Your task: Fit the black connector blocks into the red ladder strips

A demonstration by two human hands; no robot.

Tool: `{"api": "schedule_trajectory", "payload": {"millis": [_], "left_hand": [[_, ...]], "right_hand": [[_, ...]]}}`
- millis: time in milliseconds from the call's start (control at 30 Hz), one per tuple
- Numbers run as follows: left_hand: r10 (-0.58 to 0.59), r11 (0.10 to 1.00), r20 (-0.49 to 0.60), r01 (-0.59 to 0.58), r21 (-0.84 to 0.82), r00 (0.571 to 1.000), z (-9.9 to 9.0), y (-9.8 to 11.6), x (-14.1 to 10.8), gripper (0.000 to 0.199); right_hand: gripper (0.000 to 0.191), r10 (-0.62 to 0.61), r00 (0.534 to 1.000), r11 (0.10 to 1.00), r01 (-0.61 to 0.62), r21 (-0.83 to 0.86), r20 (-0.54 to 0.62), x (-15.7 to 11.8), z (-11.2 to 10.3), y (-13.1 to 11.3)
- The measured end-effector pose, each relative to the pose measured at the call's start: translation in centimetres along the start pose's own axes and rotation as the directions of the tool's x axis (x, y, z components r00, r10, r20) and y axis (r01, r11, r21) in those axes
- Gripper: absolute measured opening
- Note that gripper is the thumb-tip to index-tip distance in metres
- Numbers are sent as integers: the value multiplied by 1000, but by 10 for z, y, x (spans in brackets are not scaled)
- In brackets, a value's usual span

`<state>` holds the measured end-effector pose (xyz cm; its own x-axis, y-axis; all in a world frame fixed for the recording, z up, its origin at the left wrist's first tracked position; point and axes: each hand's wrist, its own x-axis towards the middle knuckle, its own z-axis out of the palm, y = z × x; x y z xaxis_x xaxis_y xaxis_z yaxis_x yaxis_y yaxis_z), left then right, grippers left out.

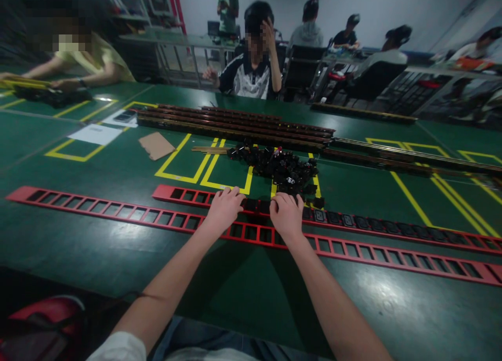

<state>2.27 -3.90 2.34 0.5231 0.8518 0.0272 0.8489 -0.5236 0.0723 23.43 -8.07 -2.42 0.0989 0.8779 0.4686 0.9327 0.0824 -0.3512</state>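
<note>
Mainly, far red rail (162, 193): long, narrow, slotted like a ladder, matte red, lying flat across the green table (157, 267); slots near its left end are open, with dark square inserts filling a long run from between the hands toward the right, then open slots again.
Black inserts (376, 224): small, squarish, set side by side in the far rail; two to the right of the right hand show paler grey faces with dark markings.
Near red rail (19, 195): same ladder form, longer toward the left, slots open with green showing through, solid plates at the ends; it passes beneath the forearms.
Left hand (225, 207): palm down on the far rail, fingers partly curled at its edge; whether it grips an insert cannot be told.
Right hand (287, 212): palm down over the same rail, fingers bent, apart from the left hand; its fingertips' hold is hidden.
Loose black parts (288, 167): glossy, jumbled heap just beyond the hands.
Beyond: long dark strips (235, 127), a cardboard piece (157, 146), white papers (95, 134), yellow tape outlines (176, 178).
Across the table: a person (254, 73) with one hand raised to the head.
</note>
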Motion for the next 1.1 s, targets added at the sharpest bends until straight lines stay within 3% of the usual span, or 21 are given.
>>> {"api": "schedule_trajectory", "payload": {"millis": [400, 633, 1100], "left_hand": [[77, 955, -155, -118, -273, 985, 39, -34, 5, 35], [73, 914, -233, -159, -374, 970, 42, -47, 4, 28], [-10, 916, -56, -13, -402, 998, 23, -49, 6, 24]], "right_hand": [[23, -18, 999, 1000, 19, -15, 49, 1, -2, -3], [24, 0, 997, 1000, 1, -16, 73, 2, -3, -3], [28, 29, 992, 1000, -30, 4, 122, 2, -9, -11]]}}
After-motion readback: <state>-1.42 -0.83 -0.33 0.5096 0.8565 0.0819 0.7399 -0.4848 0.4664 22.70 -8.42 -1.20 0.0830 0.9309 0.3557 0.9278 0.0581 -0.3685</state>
